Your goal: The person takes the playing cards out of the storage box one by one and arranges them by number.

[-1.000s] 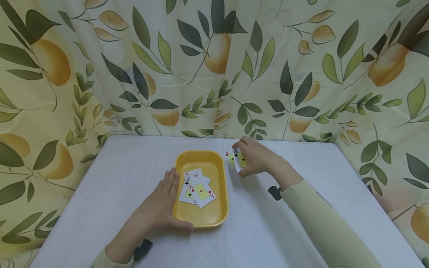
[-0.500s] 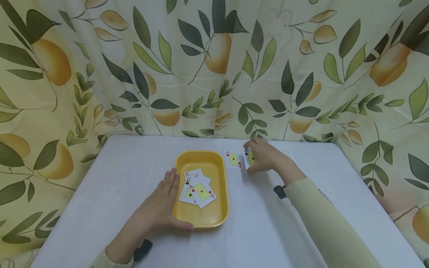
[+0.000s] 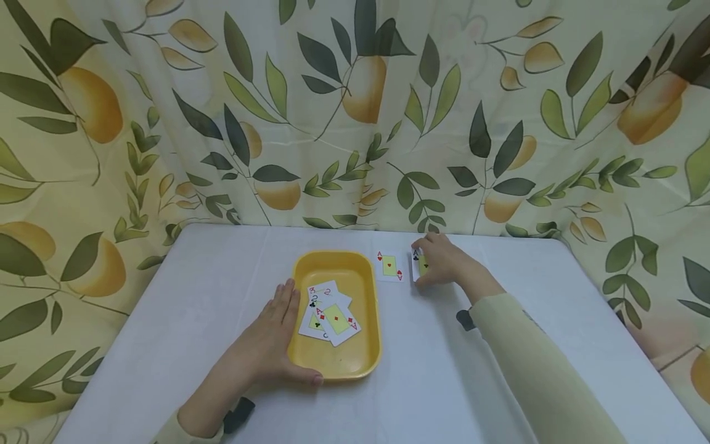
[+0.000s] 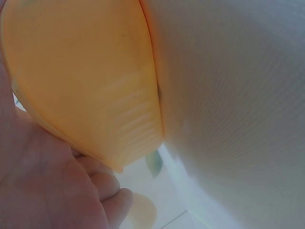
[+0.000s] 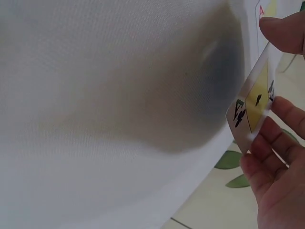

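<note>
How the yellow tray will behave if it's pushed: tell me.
The yellow tray would likely slide rather than tip: it sits low and wide on the white tabletop. It is probably light for its size, as it looks thin-walled. The playing cards inside may shift, since they lie loosely overlapped.

A cream fabric backdrop [image 3: 355, 123], printed with orange fruit and green leaves, hangs beyond the far edge and along the left and right sides of a white worktop [image 3: 427, 370] with a finely woven surface and rounded far corners.
</note>
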Motion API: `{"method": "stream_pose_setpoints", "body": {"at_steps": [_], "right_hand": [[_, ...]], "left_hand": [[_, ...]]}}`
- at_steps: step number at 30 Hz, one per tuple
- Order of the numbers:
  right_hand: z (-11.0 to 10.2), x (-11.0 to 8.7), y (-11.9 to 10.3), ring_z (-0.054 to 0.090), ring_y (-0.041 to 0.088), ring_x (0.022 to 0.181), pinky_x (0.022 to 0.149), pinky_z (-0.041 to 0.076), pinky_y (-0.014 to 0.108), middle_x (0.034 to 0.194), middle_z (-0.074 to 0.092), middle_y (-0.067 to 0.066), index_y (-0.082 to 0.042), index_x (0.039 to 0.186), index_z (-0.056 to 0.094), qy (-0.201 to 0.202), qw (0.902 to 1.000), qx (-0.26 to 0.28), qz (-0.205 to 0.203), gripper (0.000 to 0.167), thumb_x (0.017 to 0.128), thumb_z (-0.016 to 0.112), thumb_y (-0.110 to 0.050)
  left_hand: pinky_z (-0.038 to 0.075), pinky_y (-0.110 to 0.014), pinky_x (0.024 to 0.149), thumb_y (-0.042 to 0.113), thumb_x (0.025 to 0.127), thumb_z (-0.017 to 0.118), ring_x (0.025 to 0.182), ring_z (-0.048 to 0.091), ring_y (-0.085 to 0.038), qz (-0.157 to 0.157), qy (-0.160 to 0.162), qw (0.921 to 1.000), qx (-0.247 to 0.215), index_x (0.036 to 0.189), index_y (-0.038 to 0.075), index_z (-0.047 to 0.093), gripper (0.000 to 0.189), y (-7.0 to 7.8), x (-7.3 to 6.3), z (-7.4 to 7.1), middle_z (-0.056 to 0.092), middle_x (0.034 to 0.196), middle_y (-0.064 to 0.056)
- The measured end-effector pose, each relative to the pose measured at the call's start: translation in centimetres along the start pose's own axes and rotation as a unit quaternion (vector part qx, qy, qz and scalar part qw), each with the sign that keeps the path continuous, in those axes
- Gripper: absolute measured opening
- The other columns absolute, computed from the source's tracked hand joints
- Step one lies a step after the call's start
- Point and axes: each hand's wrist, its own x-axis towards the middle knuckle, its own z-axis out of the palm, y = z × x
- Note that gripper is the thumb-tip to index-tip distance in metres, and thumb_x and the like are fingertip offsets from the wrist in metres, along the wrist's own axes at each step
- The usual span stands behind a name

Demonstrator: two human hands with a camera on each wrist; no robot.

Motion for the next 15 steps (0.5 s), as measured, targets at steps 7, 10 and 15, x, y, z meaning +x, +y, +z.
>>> {"method": "stream_pose_setpoints", "body": {"at_steps": [7, 10, 15], "right_hand": [[0.6, 0.6, 0.2, 0.043, 0.036, 0.125, 0.107, 0.043, 0.058, 0.14, 0.047, 0.019, -0.008, 0.142, 0.051, -0.013, 0.9998, 0.011, 0.004, 0.084, 0.071, 0.088, -0.036], [0.7, 0.7, 0.2, 0.042, 0.038, 0.128, 0.108, 0.041, 0.059, 0.143, 0.045, 0.019, -0.009, 0.144, 0.05, -0.016, 0.9997, 0.02, 0.005, 0.085, 0.072, 0.087, -0.035], [1.2, 1.0, 0.3, 0.038, 0.04, 0.133, 0.11, 0.038, 0.061, 0.147, 0.042, 0.02, -0.009, 0.147, 0.048, -0.021, 0.9996, 0.019, 0.006, 0.089, 0.071, 0.087, -0.035]], "left_hand": [[0.016, -0.049, 0.124, 0.097, 0.049, 0.062, 0.154, -0.002, -0.035, 0.001, 0.004, 1.0, -0.001, 0.158, -0.003, 0.008, 0.157, 0.0, 0.0, 0.0, -0.006, 0.166, -0.018], [0.016, -0.049, 0.124, 0.097, 0.049, 0.061, 0.154, -0.002, -0.035, 0.003, 0.004, 1.0, 0.0, 0.158, -0.003, 0.008, 0.157, 0.0, -0.1, 0.0, -0.006, 0.166, -0.018], [0.015, -0.048, 0.124, 0.095, 0.05, 0.064, 0.154, -0.001, -0.036, 0.007, 0.008, 0.9999, -0.001, 0.158, -0.003, 0.009, 0.156, -0.1, -0.1, 0.0, -0.005, 0.167, -0.019]]}}
